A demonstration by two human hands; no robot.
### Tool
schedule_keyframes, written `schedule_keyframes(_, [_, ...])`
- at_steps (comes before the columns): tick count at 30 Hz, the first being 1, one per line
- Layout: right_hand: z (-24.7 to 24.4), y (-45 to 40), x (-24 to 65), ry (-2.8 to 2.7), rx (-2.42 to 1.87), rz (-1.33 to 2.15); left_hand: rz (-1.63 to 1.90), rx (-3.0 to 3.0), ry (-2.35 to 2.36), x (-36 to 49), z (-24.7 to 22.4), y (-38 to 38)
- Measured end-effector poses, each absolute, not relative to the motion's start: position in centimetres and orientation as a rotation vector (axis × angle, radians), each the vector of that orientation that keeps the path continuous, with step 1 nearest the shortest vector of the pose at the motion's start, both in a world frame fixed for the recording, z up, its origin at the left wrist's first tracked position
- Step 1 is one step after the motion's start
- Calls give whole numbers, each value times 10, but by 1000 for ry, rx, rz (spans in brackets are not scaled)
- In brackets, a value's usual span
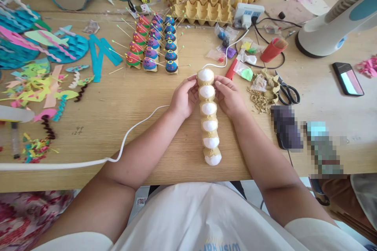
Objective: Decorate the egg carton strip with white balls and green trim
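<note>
A strip of egg carton lies lengthwise in front of me, its bumps capped in white and brown cardboard showing between them. My left hand grips its far end from the left side, thumb toward the first bump. On the opposite side my right hand pinches the same end; some fingertips of both hands are hidden behind the strip. Beyond my hands stand painted caterpillars made of carton strips: a red and green one, a purple one and a blue one, with thin pins sticking out.
A white cable runs under my left forearm. Right of my hands are scissors, a red cup of sticks and a power strip. Colourful paper scraps cover the left side. Egg trays stand at the back.
</note>
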State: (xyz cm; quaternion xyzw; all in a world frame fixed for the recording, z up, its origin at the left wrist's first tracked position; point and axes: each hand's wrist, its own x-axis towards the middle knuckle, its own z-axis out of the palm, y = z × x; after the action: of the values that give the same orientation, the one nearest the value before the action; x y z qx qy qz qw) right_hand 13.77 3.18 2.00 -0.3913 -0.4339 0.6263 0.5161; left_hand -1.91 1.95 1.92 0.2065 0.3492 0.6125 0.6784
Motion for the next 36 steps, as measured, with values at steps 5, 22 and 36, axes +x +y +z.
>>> schedule_keyframes(5, [14, 34, 137, -1180, -1016, 1335, 1422, 643, 922, -16, 13, 21])
schedule_keyframes(22, [9, 40, 144, -1680, -1587, 541, 1454, 1188, 1180, -19, -26, 26])
schedule_keyframes(36, [52, 15, 145, -2099, -2026, 385, 1565, 1159, 1218, -15, -19, 21])
